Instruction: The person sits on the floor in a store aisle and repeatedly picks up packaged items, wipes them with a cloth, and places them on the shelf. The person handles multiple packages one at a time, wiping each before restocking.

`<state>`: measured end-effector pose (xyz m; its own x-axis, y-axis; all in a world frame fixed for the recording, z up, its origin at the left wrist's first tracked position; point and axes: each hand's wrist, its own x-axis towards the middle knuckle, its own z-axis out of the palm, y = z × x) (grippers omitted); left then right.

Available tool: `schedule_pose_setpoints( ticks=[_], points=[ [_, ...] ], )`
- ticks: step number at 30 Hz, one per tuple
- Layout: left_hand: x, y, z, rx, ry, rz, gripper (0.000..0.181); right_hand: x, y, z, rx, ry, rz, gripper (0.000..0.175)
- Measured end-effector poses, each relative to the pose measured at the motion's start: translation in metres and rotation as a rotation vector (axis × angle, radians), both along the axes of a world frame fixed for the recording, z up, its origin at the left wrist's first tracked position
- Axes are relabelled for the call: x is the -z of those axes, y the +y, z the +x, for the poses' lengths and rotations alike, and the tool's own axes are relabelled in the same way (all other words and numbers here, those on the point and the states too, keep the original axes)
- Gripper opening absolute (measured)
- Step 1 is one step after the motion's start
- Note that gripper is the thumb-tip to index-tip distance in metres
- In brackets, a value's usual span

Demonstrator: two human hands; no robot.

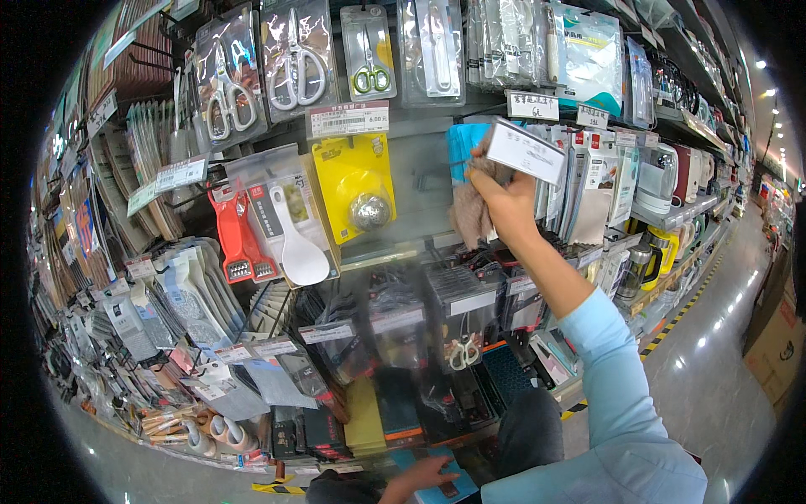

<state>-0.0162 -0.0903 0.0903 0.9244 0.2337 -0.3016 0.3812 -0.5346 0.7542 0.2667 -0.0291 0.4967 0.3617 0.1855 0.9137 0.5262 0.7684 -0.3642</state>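
Observation:
My right hand [513,205] reaches up to the rack and is closed on a brownish cloth [472,217]. A white price tag [526,150] on the rack stands just above its fingers, and a blue package [465,145] hangs behind the cloth. Low in the picture, my left hand [428,474] is spread over a flat blue package [463,484]; a small brown item lies by its fingertips, and whether the hand holds anything is unclear.
Packaged kitchen scissors [296,69] hang above. A yellow card with a steel ball [352,189], a white rice spoon [296,242] and red peelers [236,233] hang left of centre. Clear bins [463,315] jut out below. Kettles [656,179] stand on shelves along the aisle at right.

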Motion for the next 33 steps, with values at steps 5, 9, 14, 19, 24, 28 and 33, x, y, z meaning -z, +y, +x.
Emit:
schedule_pose_setpoints(
  ticks=[5, 9, 14, 19, 24, 28, 33],
  points=[
    [0.015, 0.008, 0.003, -0.006, -0.004, 0.042, 0.057, -0.032, 0.049, 0.021, 0.13, -0.054, 0.122, 0.02],
    [0.028, 0.02, 0.012, 0.057, 0.178, 0.076, 0.065, -0.05, 0.073, 0.023, 0.068, -0.026, 0.043, 0.017],
    [0.032, 0.029, 0.009, 0.049, 0.12, 0.097, 0.061, -0.063, 0.101, 0.022, 0.061, -0.041, 0.105, 0.02],
    [0.029, 0.032, 0.01, 0.029, 0.195, 0.04, 0.066, -0.071, 0.122, 0.028, 0.101, -0.073, 0.076, 0.028],
    [0.027, 0.038, 0.019, 0.061, 0.191, 0.026, 0.07, -0.075, 0.136, 0.034, 0.104, -0.062, -0.057, 0.025],
    [0.025, 0.03, 0.019, -0.034, 0.128, 0.078, 0.057, -0.08, 0.149, 0.041, 0.007, -0.112, -0.055, 0.035],
    [0.035, 0.029, 0.02, -0.048, 0.02, 0.042, 0.051, -0.101, 0.163, 0.051, 0.176, -0.258, 0.029, 0.047]
  ],
)
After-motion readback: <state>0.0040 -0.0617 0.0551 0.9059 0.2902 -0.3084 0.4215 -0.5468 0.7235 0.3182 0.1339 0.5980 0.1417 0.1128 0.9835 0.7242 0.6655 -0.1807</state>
